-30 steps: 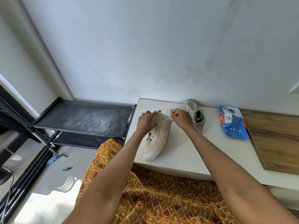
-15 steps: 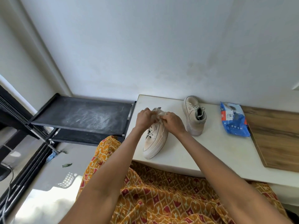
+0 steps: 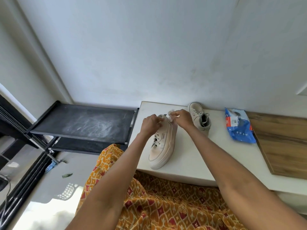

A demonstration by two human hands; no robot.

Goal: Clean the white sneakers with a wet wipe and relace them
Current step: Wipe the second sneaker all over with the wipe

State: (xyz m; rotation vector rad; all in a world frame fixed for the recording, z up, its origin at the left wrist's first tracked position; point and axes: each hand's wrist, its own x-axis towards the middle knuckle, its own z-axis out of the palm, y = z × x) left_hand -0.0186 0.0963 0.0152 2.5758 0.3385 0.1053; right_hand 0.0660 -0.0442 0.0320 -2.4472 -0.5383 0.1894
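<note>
A white sneaker (image 3: 162, 147) stands on the white table (image 3: 187, 156), toe pointing toward me. My left hand (image 3: 150, 124) grips its heel collar from the left. My right hand (image 3: 182, 118) pinches a crumpled white wet wipe (image 3: 171, 114) against the heel end of the same shoe. The second white sneaker (image 3: 200, 119) stands further back to the right, near the wall, laces loose. A blue pack of wet wipes (image 3: 239, 127) lies to the right of it.
A wooden board (image 3: 282, 143) covers the table's right part. A black fabric shoe rack (image 3: 83, 123) stands left of the table. My orange patterned clothing (image 3: 157, 205) fills the foreground below the table edge. The wall rises directly behind the table.
My right hand has moved back from the shoe's upper to its heel end with the wipe. The left hand stays on the heel collar.
</note>
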